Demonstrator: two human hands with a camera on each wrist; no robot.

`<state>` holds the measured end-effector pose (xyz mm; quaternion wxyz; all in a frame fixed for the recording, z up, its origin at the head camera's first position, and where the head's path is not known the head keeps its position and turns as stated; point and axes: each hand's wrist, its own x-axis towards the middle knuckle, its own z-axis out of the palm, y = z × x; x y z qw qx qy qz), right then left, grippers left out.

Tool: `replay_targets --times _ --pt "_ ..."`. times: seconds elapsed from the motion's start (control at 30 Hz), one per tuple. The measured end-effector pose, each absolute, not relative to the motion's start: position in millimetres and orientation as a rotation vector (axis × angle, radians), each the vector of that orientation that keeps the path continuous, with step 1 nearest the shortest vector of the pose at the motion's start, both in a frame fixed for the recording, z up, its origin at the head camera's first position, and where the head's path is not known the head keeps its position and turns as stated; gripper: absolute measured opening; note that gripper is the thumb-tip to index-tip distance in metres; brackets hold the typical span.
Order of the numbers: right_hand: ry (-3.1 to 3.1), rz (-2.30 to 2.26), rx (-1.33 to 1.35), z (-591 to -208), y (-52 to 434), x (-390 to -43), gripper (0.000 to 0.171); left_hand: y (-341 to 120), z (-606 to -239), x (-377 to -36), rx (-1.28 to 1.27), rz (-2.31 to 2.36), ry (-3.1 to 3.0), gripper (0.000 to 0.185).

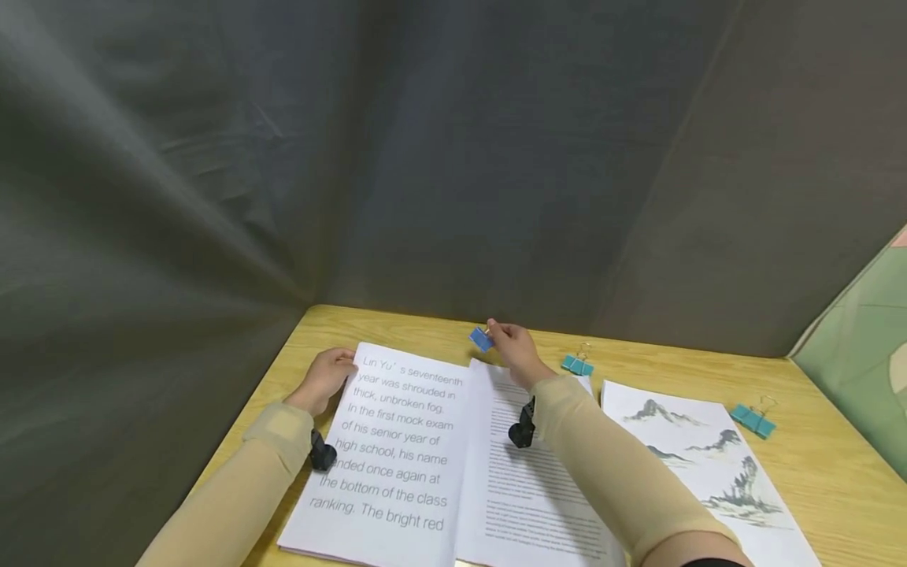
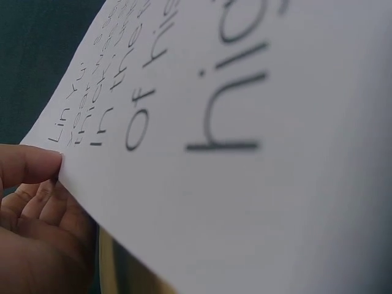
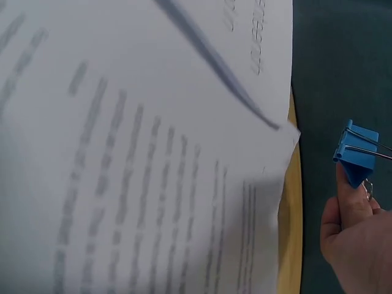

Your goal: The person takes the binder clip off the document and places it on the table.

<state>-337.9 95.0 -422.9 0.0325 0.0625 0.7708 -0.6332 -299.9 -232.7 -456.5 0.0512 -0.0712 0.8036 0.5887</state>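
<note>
Two hands work at the papers [image 1: 397, 441]: the left hand [image 1: 322, 379] pinches the top sheet's corner, seemingly lifting it; the right hand [image 1: 516, 351] pinches a blue clip [image 1: 481, 339] just beyond the stack.

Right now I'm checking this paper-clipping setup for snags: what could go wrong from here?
1. The right hand pinches the blue binder clip only at the fingertips, beyond the sheets' edge; it might slip or snap shut early.
2. The left hand holds just a corner of the large-print page, so the overlapping sheets could shift out of line.
3. The right sleeve lies across the small-print page and may drag it.
</note>
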Motion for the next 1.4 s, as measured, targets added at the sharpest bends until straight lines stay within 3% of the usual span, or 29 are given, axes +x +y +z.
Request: replay_targets --times 0.67,1.4 --pt "2.438 -1.843 0.305 -439 113 -337 0.057 -240 -458 -296 -0.240 1.750 2.452 0.030" --pt "2.302 -1.778 0.377 -437 111 -337 0.062 -241 -462 -292 -0.257 1.730 2.420 0.041"
